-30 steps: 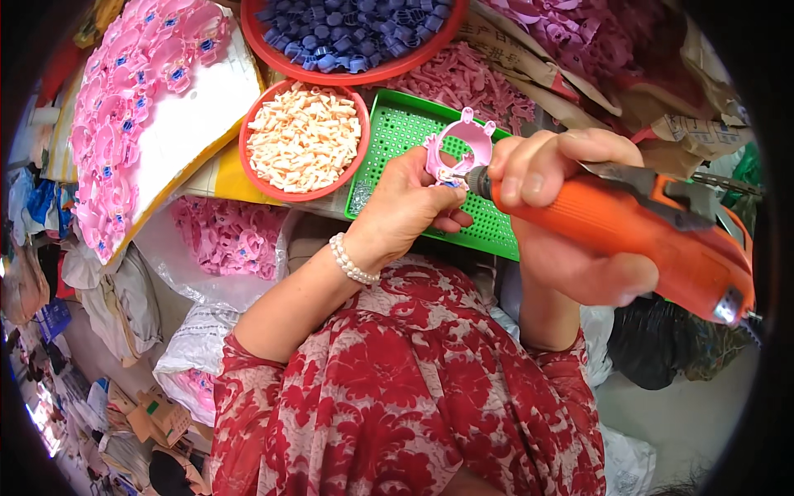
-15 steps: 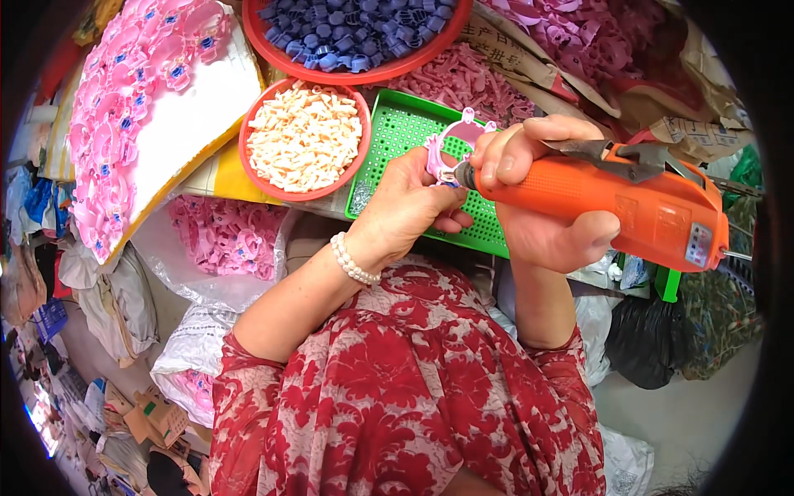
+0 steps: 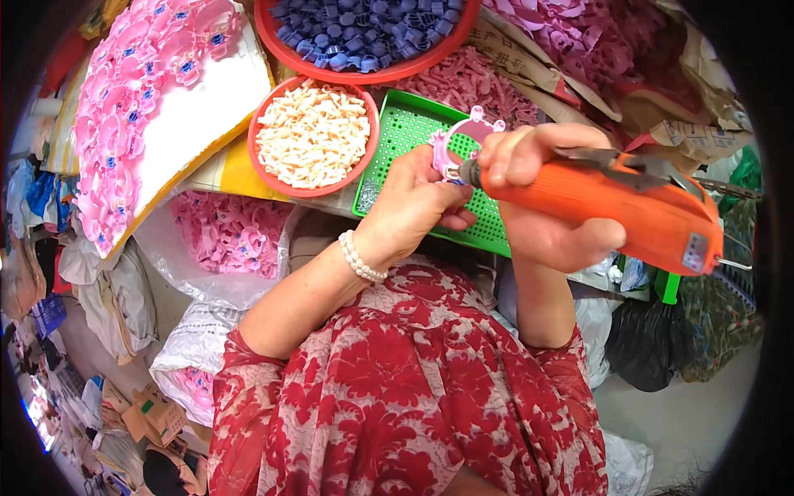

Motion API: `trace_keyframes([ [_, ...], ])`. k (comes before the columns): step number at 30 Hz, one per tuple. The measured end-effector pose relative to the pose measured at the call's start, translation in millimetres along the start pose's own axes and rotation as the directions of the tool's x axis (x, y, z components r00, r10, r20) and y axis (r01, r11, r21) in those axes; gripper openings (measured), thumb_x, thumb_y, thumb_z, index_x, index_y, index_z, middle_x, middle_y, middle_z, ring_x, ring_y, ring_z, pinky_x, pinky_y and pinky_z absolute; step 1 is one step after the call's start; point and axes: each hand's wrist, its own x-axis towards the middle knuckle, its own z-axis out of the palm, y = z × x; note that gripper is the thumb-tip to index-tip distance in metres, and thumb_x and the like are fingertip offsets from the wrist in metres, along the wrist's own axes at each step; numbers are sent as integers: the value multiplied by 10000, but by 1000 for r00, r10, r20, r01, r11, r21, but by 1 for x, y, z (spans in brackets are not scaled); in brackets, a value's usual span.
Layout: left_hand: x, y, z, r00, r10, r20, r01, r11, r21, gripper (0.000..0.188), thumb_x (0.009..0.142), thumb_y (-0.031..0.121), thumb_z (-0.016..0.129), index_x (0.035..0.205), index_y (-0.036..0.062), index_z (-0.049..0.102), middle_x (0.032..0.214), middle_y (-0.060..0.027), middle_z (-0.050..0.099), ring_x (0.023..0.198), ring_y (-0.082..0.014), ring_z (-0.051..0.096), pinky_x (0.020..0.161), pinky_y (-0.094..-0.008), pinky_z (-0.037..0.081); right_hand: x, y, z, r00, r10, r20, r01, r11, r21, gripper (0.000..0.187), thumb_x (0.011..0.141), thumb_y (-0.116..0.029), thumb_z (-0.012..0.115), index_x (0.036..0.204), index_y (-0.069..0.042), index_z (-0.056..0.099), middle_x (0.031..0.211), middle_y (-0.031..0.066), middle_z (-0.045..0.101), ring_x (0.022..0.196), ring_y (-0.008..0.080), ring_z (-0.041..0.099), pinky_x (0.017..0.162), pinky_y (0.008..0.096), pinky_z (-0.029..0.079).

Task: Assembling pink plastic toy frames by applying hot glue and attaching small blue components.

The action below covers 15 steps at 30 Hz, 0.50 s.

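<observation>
My left hand [image 3: 418,198] pinches a small pink plastic part [image 3: 473,131] with a rounded frame and little knobs, held over a green perforated tray [image 3: 397,124]. In my right hand [image 3: 538,194] is an orange electric screwdriver [image 3: 612,207], lying nearly level. Its dark nose meets the pink part beside my left fingertips; the bit's very tip is hard to make out. Small metal screws [image 3: 367,195] lie in the tray's left corner. A pearl bracelet [image 3: 360,256] circles my left wrist.
A red bowl of cream-coloured pieces [image 3: 313,136] stands left of the tray, a larger red bowl of blue caps [image 3: 364,33] behind it. Pink assembled parts [image 3: 124,107] cover a white board at left. Pink pieces [image 3: 471,87] lie behind the tray; a bag of pink parts [image 3: 227,231] sits below.
The screwdriver's rear end has swung slightly down and left, while its nose stays at the pink part. The surroundings sit a little further right in the picture.
</observation>
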Motion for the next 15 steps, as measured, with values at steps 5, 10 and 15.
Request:
trace_keyframes([
  [5, -18, 9, -9, 999, 40, -1, -39, 997, 66, 300, 810, 14, 571, 1093, 11, 469, 864, -57, 595, 643, -121, 615, 561, -218, 526, 4, -30, 3, 995, -89, 49, 87, 995, 43, 905, 688, -742, 538, 1189, 4, 428, 834, 67, 547, 724, 185, 526, 697, 345, 419],
  [10, -70, 29, -36, 989, 148, -27, -147, 988, 57, 446, 808, -21, 571, 1218, 7, 395, 928, -83, 587, 685, -133, 627, 589, -225, 530, 0, -52, 3, 994, -42, 101, 46, 998, -43, 827, 719, -679, 562, 1194, -12, 449, 821, 34, 517, 701, 163, 487, 705, 340, 376],
  [15, -123, 47, -90, 780, 496, -382, -304, 834, 461, 455, 672, -57, 614, 1093, 17, 457, 928, -51, 566, 730, -92, 570, 636, -215, 495, -7, -38, 7, 1000, -3, -15, 3, 1000, -24, 798, 732, -667, 559, 1166, -6, 456, 778, 47, 506, 677, 168, 489, 694, 340, 383],
])
